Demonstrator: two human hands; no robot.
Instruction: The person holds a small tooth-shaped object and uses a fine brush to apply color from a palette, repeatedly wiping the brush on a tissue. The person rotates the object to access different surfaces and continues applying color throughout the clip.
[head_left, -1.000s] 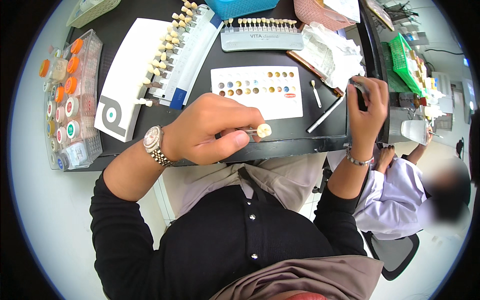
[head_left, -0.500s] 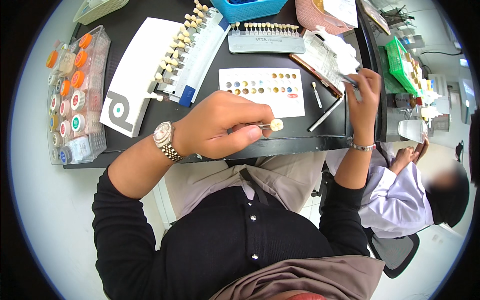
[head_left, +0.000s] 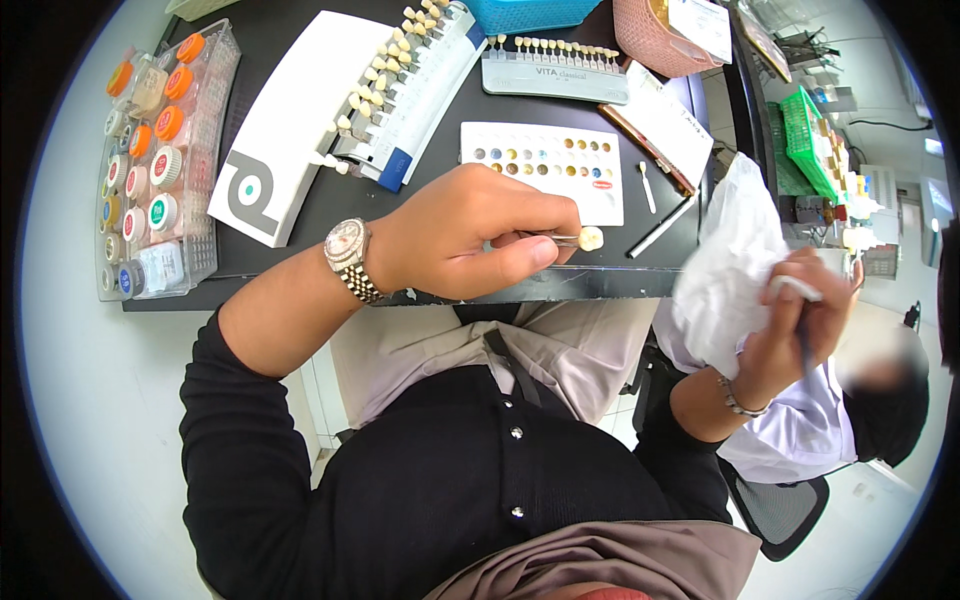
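Observation:
In my left hand (head_left: 475,235), thumb and finger are closed on thin metal tweezers (head_left: 566,240). A small ivory tooth crown (head_left: 591,238) sits at their tip, above the table's front edge. My right hand (head_left: 800,320), at the right and past the table edge, is pinched around a crumpled white tissue (head_left: 732,265) that hangs out to its left. A slim dark-handled tool (head_left: 806,350), blurred by motion, runs along the same hand; its tip is hidden. Just beyond my left hand lies a white palette card (head_left: 542,205) with rows of coloured spots.
Shade guides with tooth tabs, one long (head_left: 425,110) and one grey (head_left: 555,82), stand behind. A white box (head_left: 290,120) and a clear tray of jars (head_left: 225,130) are at left. A brown stick (head_left: 645,145) rests on paper. A person in a white coat (head_left: 800,425) sits right.
My right hand has moved right and toward me, lifting the tissue off the paper. My left hand, with tweezers and crown, appears slightly farther right as the view shifts.

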